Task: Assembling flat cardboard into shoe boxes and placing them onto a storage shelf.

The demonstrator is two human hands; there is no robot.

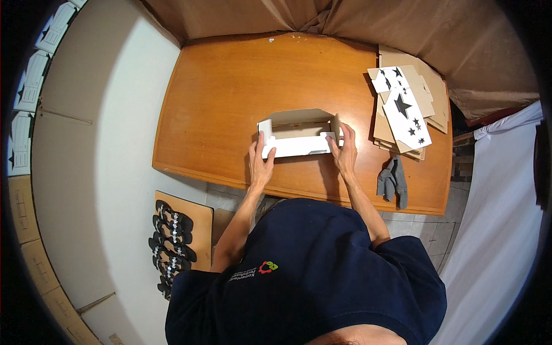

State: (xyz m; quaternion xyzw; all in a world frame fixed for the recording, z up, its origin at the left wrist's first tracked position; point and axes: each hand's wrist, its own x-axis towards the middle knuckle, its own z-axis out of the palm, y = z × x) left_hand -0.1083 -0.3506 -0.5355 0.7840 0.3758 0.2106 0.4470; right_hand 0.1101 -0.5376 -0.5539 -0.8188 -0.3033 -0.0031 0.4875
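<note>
A partly folded cardboard box (293,147), white outside and brown inside, is upright near the front middle of the wooden table (241,75). Its top is open and the inner floor shows. My left hand (260,159) grips the box's left front corner, thumb on the white front wall and fingers along the side. At the opposite end, my right hand (345,150) holds the right front corner, with the thumb at the front wall's upper edge and fingers around the outer side flap. Parts of the fingers are hidden behind the cardboard.
Flat cardboard blanks (405,109), some white with black stars, lie stacked at the table's far right. A grey cloth (393,183) rests below them. Black sandals (172,241) sit on a brown board at lower left. Finished-looking boxes (31,80) line the left wall; a white curtain (494,218) hangs right.
</note>
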